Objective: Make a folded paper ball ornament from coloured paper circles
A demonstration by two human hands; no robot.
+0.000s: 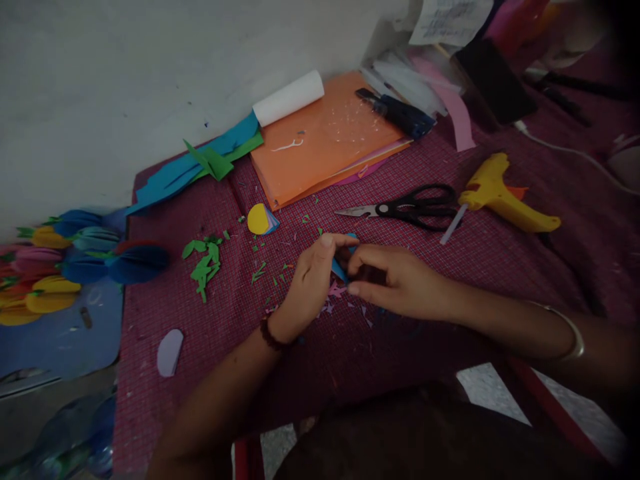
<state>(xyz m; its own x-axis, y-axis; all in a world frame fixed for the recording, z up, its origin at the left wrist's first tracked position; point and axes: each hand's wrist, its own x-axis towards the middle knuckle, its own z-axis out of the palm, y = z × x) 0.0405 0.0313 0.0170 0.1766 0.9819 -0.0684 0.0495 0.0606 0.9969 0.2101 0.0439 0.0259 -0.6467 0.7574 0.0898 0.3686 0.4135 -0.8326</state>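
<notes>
A small piece of blue paper (pixel 339 270) is held between my two hands above the middle of the table. My left hand (pixel 313 277) grips it from the left, its thumb raised along the near side. From the right, the curled fingers of my right hand (pixel 395 277) close on the paper's edge. Part of the paper is hidden behind the fingers. Pink paper scraps (pixel 337 290) lie just below it. Black-handled scissors (pixel 400 208) rest beyond my right hand. A stack of round paper pieces, yellow on top (pixel 258 219), lies beyond my left hand.
Green paper leaves (pixel 205 263) and a folded lilac paper piece (pixel 170 352) lie at left. A yellow glue gun (pixel 505 197) is at right, near a black phone (pixel 494 81). Orange sheets (pixel 310 143) lie by the wall. Colourful paper balls (pixel 90 250) stand past the left edge.
</notes>
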